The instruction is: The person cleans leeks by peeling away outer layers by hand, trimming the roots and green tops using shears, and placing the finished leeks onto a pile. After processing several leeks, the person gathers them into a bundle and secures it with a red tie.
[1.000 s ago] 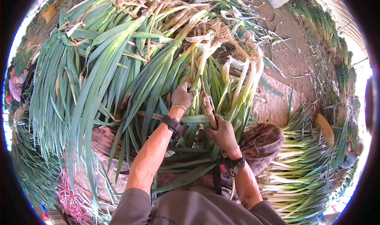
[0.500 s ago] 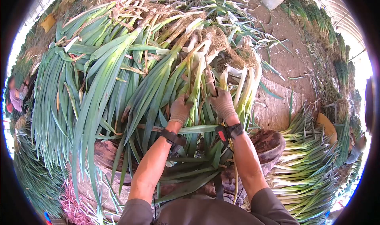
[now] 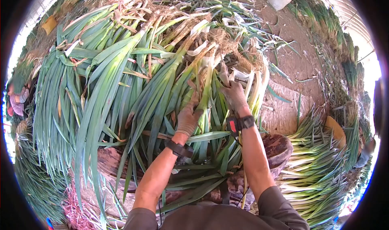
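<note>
Curling round green part of leek, fingers of left hand look closed, exact grip partly hidden. Just beyond, right hand grips slim tool, tip close to pale shank; slip could gouge it, edge unclear here. Farther up, tangled roots overlap neighbours: hard tug could snag and tear leaves, shift pile!

Brown earthen floor strewn with leaf scraps. A large heap of long green onions spreads across left and centre; a row of pale-stemmed onions lies at right. Pink strands lie lower left.
</note>
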A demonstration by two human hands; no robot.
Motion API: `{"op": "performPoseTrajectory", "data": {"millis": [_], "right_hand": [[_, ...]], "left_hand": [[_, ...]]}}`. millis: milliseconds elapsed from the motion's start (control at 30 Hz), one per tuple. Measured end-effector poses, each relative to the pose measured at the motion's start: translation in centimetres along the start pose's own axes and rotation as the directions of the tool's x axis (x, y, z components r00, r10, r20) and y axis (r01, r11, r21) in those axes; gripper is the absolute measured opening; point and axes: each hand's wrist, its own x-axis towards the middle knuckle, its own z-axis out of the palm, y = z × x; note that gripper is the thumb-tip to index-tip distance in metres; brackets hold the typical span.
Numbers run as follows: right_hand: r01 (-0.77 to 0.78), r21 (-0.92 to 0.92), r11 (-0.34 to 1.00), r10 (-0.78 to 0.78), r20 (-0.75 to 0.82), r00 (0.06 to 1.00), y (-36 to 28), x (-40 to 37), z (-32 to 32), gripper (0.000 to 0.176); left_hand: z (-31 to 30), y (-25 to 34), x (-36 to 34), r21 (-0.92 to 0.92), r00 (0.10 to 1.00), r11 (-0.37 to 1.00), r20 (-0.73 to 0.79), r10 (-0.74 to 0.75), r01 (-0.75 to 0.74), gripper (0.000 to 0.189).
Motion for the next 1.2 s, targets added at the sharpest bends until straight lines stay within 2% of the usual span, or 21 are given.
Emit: {"op": "performPoseTrajectory", "data": {"millis": [67, 100, 133, 167, 200, 233, 333, 367, 400, 433, 500, 533, 567, 767, 800, 833, 933, 1033, 1067, 1167, 1200], "right_hand": [[-0.048, 0.081, 0.996, 0.047, 0.016, 0.999, -0.1, -3.4, -1.0, 0.035], [-0.059, 0.133, 0.989, 0.056, 0.026, 0.998, -0.3, -5.6, -1.3, 0.032], [-0.043, 0.164, 0.986, 0.039, 0.026, 0.999, -0.6, -7.7, -1.8, 0.027], [-0.026, 0.193, 0.981, 0.022, 0.023, 1.0, -1.0, -9.6, -2.3, 0.022], [-0.131, 0.256, 0.958, 0.119, 0.06, 0.991, -1.4, -11.1, -2.6, 0.022], [-0.147, 0.248, 0.958, 0.133, 0.069, 0.989, -1.9, -12.2, -2.9, 0.021], [-0.112, 0.195, 0.974, 0.086, 0.135, 0.987, -0.9, -15.4, -2.7, 0.045], [-0.089, 0.195, 0.977, 0.057, 0.161, 0.985, -0.2, -16.1, -2.4, 0.048], [-0.1, 0.211, 0.972, 0.064, 0.174, 0.983, -0.2, -16.9, -2.4, 0.049], [-0.113, 0.185, 0.976, 0.079, 0.18, 0.981, -1.3, -17.7, -2.3, 0.051], [-0.025, 0.195, 0.98, -0.018, 0.216, 0.976, 0.0, -19.0, 0.0, 0.052], [-0.054, 0.23, 0.972, -0.018, 0.3, 0.954, -1.3, -19.7, -0.1, 0.052], [-0.006, 0.207, 0.978, -0.058, 0.302, 0.951, -0.9, -20.0, 0.7, 0.051], [-0.013, 0.167, 0.986, -0.031, 0.256, 0.966, -1.6, -20.7, 0.5, 0.048], [-0.012, 0.18, 0.984, -0.03, 0.228, 0.973, -1.2, -20.8, 0.3, 0.048], [-0.007, 0.195, 0.981, -0.033, 0.201, 0.979, -1.1, -20.8, 0.1, 0.048], [-0.041, 0.119, 0.992, 0.003, 0.31, 0.951, -1.1, -20.8, -0.4, 0.054], [-0.048, 0.175, 0.983, -0.008, 0.303, 0.953, -0.6, -21.6, -0.8, 0.055], [-0.048, 0.211, 0.976, -0.014, 0.284, 0.959, -0.4, -22.0, -0.9, 0.055], [-0.005, 0.273, 0.962, -0.049, 0.193, 0.98, 1.1, -22.8, -1.7, 0.054], [-0.035, 0.271, 0.962, -0.015, 0.18, 0.984, 2.4, -23.1, -1.7, 0.053]], "left_hand": [[1.5, 0.5, -1.2, 0.141, 0.992, 0.984, -0.039, 0.118, -0.112, 0.029], [2.2, 1.3, -2.2, 0.2, 0.997, 0.976, 0.032, 0.075, -0.08, 0.031], [4.2, 0.0, -3.5, 0.212, 0.985, 0.962, 0.001, 0.174, -0.17, 0.033], [5.4, 1.0, -4.9, 0.294, 0.993, 0.949, 0.025, 0.111, -0.114, 0.028], [6.2, 1.8, -6.3, 0.27, 0.984, 0.947, 0.018, 0.175, -0.173, 0.026], [6.7, 2.1, -7.1, 0.244, 0.971, 0.942, 0.009, 0.237, -0.232, 0.025], [3.9, 1.5, -4.8, 0.196, 0.968, 0.953, 0.149, 0.205, -0.232, 0.022], [1.7, 2.6, -3.0, 0.165, 0.987, 0.977, 0.114, 0.115, -0.133, 0.02], [-0.8, 5.2, -1.7, 0.314, 0.988, 0.944, -0.075, 0.133, -0.103, 0.02], [-2.2, 3.3, 0.9, 0.635, 0.88, 0.722, -0.135, 0.455, -0.276, 0.026], [-4.8, 3.3, 4.1, 0.862, 0.949, 0.5, -0.083, 0.304, -0.085, 0.037], [-5.5, 2.2, 5.7, 0.888, 0.99, 0.453, 0.012, 0.14, -0.075, 0.039], [-5.6, 1.6, 6.6, 0.902, 0.988, 0.422, 0.02, 0.155, -0.084, 0.037], [-4.8, -0.8, 9.0, 0.974, 0.982, 0.197, 0.074, 0.172, -0.108, 0.03], [-4.8, -0.9, 9.1, 0.958, 0.974, 0.257, 0.071, 0.213, -0.126, 0.027], [-5.2, -0.7, 9.4, 0.937, 0.991, 0.338, 0.052, 0.12, -0.09, 0.027], [-6.1, -0.2, 11.3, 0.847, 0.99, 0.531, 0.063, -0.125, 0.013, 0.033], [-8.1, -0.6, 12.7, 0.822, 0.977, 0.566, 0.168, -0.134, -0.064, 0.04], [-8.8, -1.2, 13.3, 0.779, 0.97, 0.626, 0.148, -0.195, 0.007, 0.047], [-9.8, 0.1, 12.8, 0.549, 0.933, 0.831, 0.247, -0.262, 0.088, 0.054], [-9.9, 2.2, 12.6, 0.558, 0.93, 0.83, 0.303, -0.206, 0.002, 0.057]]}}
